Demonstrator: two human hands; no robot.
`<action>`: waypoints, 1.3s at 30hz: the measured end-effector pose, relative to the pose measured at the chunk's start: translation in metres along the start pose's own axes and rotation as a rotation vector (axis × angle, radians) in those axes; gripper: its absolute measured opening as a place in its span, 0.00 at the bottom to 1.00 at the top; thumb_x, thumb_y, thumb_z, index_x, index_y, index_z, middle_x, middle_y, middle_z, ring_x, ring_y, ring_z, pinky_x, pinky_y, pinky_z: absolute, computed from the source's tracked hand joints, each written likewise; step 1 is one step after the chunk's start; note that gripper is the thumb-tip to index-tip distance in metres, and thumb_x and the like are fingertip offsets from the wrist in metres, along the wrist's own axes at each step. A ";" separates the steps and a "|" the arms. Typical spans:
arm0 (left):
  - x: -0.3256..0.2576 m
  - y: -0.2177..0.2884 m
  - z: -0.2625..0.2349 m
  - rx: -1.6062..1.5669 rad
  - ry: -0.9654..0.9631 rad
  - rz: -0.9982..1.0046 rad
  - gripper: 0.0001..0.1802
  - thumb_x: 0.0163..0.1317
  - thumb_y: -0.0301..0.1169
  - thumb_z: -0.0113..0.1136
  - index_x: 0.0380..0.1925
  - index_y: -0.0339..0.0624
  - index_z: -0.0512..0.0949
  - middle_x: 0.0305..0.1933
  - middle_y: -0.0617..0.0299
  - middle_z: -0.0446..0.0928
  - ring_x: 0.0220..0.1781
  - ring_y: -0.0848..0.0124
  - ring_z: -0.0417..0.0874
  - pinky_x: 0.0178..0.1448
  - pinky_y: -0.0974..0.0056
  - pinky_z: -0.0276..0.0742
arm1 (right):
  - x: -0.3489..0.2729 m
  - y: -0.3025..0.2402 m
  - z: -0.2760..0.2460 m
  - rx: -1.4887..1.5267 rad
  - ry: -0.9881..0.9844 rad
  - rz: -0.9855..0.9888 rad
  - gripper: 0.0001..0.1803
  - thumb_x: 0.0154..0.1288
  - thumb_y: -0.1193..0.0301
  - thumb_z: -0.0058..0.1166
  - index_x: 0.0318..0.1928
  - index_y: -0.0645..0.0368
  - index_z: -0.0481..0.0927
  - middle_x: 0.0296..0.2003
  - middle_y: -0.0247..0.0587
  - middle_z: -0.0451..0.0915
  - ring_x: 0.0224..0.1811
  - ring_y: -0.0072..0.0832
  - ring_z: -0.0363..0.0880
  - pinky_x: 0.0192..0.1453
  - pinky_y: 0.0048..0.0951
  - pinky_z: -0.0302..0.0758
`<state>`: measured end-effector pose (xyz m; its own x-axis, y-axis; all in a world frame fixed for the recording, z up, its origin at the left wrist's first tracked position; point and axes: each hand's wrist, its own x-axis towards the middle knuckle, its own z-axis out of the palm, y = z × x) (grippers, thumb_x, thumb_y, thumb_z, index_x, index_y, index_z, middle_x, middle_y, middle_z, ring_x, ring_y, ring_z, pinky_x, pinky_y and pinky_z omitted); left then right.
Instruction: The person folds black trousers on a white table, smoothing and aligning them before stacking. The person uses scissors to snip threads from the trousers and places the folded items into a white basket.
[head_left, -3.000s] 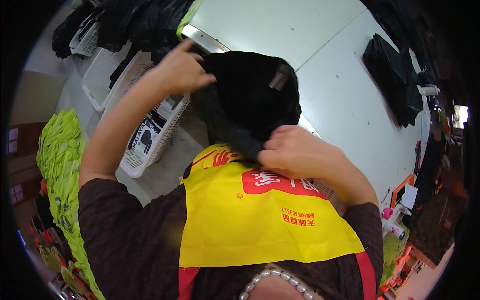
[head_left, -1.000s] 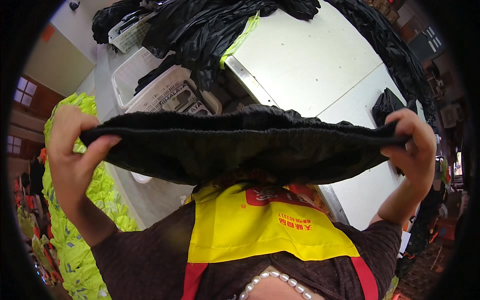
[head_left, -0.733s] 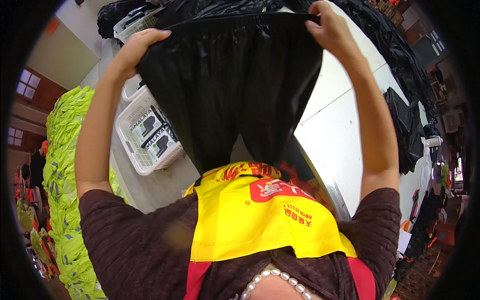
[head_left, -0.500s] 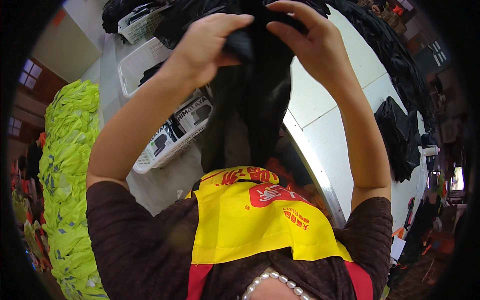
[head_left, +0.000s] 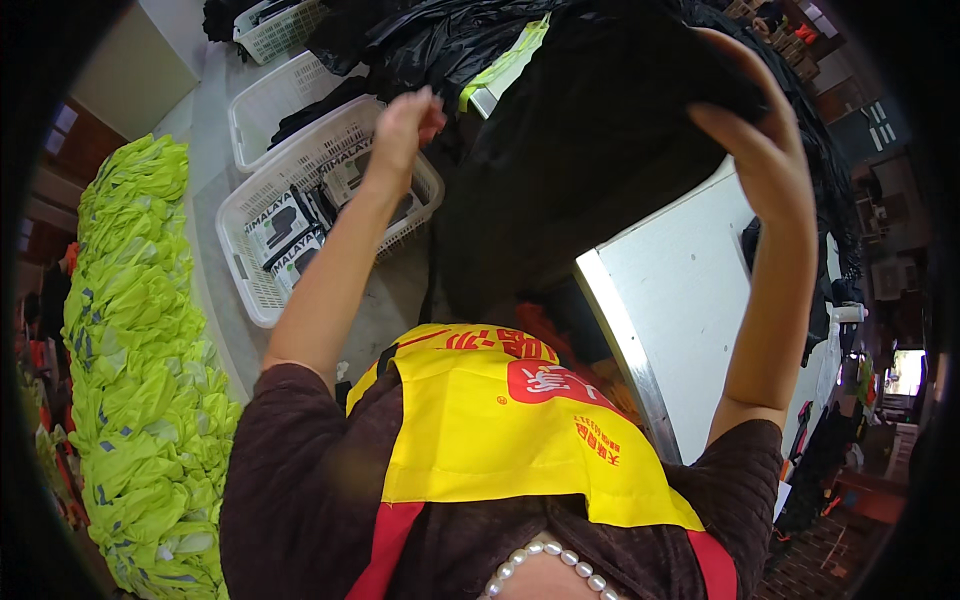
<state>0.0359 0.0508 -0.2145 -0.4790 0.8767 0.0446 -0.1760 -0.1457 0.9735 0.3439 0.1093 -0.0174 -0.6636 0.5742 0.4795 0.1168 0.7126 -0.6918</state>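
A wide piece of black cloth point(head_left: 580, 150), apparently a garment, hangs spread in front of me. Its lower part reaches down near my yellow apron point(head_left: 520, 450). My right hand point(head_left: 770, 140) grips the cloth's right side, with the thumb on the near face and the fingers partly behind it. Off the cloth's left edge, my left hand point(head_left: 402, 135) is raised above a white basket point(head_left: 262, 312), its fingers curled and slightly blurred. Whether anything is inside those fingers is hidden. Printed flat packages point(head_left: 275, 225) lie in that basket.
Another white basket point(head_left: 240, 120) with black items stands behind the first. A tall heap of lime-yellow garments point(head_left: 150, 380) rises at the left. To the right is a white tabletop point(head_left: 680, 300) with a metal edge. Black garments point(head_left: 400, 50) are piled at the far side.
My hands have moved apart from close together, the right one going right and slightly down, the left one down. The black cloth has spread out wide. A lime-yellow strip now shows behind it.
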 end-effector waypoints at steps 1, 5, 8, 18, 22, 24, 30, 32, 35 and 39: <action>0.005 -0.049 -0.003 0.119 -0.053 -0.102 0.18 0.62 0.49 0.48 0.26 0.48 0.76 0.25 0.68 0.73 0.28 0.77 0.71 0.31 0.71 0.64 | -0.005 -0.012 -0.013 0.089 0.006 0.070 0.30 0.47 0.72 0.56 0.56 0.59 0.71 0.45 0.45 0.75 0.49 0.35 0.74 0.50 0.27 0.72; -0.027 -0.184 0.010 0.093 0.075 -0.723 0.41 0.56 0.65 0.45 0.48 0.35 0.73 0.46 0.52 0.76 0.44 0.60 0.76 0.53 0.55 0.68 | -0.008 -0.016 -0.031 0.200 0.050 0.143 0.32 0.41 0.76 0.51 0.54 0.63 0.72 0.45 0.46 0.76 0.49 0.35 0.74 0.54 0.27 0.71; -0.067 -0.244 0.039 -0.415 -0.283 -0.552 0.40 0.61 0.62 0.38 0.58 0.36 0.66 0.52 0.50 0.74 0.49 0.59 0.76 0.52 0.57 0.72 | -0.010 -0.017 -0.028 0.118 0.129 0.129 0.31 0.41 0.78 0.49 0.54 0.61 0.73 0.45 0.44 0.76 0.50 0.33 0.74 0.55 0.27 0.71; -0.097 -0.063 0.070 -0.530 -0.489 -0.842 0.32 0.63 0.54 0.46 0.58 0.42 0.66 0.60 0.58 0.69 0.62 0.64 0.68 0.68 0.56 0.57 | -0.046 0.004 -0.177 0.572 -0.091 0.279 0.21 0.61 0.71 0.47 0.55 0.65 0.71 0.52 0.51 0.73 0.58 0.41 0.69 0.62 0.41 0.65; -0.066 -0.047 0.042 -0.719 -0.529 -0.730 0.25 0.64 0.47 0.48 0.52 0.40 0.72 0.51 0.57 0.77 0.53 0.66 0.76 0.62 0.60 0.66 | -0.067 -0.022 -0.205 0.478 0.079 0.289 0.21 0.64 0.70 0.43 0.56 0.65 0.69 0.52 0.53 0.73 0.57 0.42 0.70 0.59 0.41 0.68; -0.075 -0.046 0.051 -0.299 -0.459 -0.897 0.24 0.65 0.46 0.48 0.51 0.39 0.73 0.49 0.57 0.77 0.52 0.67 0.77 0.61 0.61 0.68 | -0.080 0.007 -0.211 0.087 0.168 0.445 0.27 0.58 0.70 0.49 0.59 0.64 0.66 0.54 0.51 0.71 0.58 0.41 0.68 0.62 0.40 0.65; -0.086 -0.003 0.029 -0.935 -0.771 -0.926 0.28 0.66 0.51 0.43 0.55 0.40 0.69 0.57 0.54 0.72 0.59 0.63 0.72 0.65 0.60 0.65 | -0.105 -0.004 -0.212 0.165 0.114 0.162 0.37 0.45 0.74 0.53 0.61 0.62 0.64 0.58 0.53 0.67 0.60 0.43 0.67 0.65 0.37 0.63; -0.106 -0.019 0.038 -0.799 -0.658 -1.015 0.30 0.65 0.52 0.43 0.56 0.40 0.68 0.57 0.55 0.72 0.58 0.64 0.73 0.65 0.58 0.65 | -0.111 0.011 -0.225 0.393 0.061 0.146 0.35 0.51 0.70 0.56 0.62 0.63 0.63 0.60 0.51 0.66 0.63 0.42 0.64 0.66 0.39 0.61; -0.100 -0.030 0.034 -0.698 -0.308 -0.777 0.20 0.63 0.41 0.52 0.52 0.46 0.71 0.51 0.59 0.76 0.53 0.66 0.76 0.61 0.58 0.70 | -0.098 0.022 -0.176 0.034 0.136 0.270 0.35 0.52 0.68 0.62 0.60 0.64 0.66 0.57 0.47 0.69 0.60 0.37 0.66 0.64 0.35 0.63; -0.096 0.039 0.005 -0.766 -0.194 -0.290 0.21 0.57 0.26 0.52 0.53 0.48 0.70 0.50 0.58 0.75 0.51 0.64 0.77 0.59 0.57 0.72 | -0.100 -0.007 -0.178 -0.249 -0.084 0.203 0.28 0.53 0.63 0.59 0.54 0.60 0.70 0.52 0.43 0.71 0.56 0.37 0.68 0.61 0.29 0.63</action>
<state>0.0796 -0.0365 -0.1796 -0.1810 0.9804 -0.0780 -0.8380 -0.1123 0.5340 0.5411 0.1187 0.0361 -0.6654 0.6869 0.2922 0.4229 0.6694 -0.6107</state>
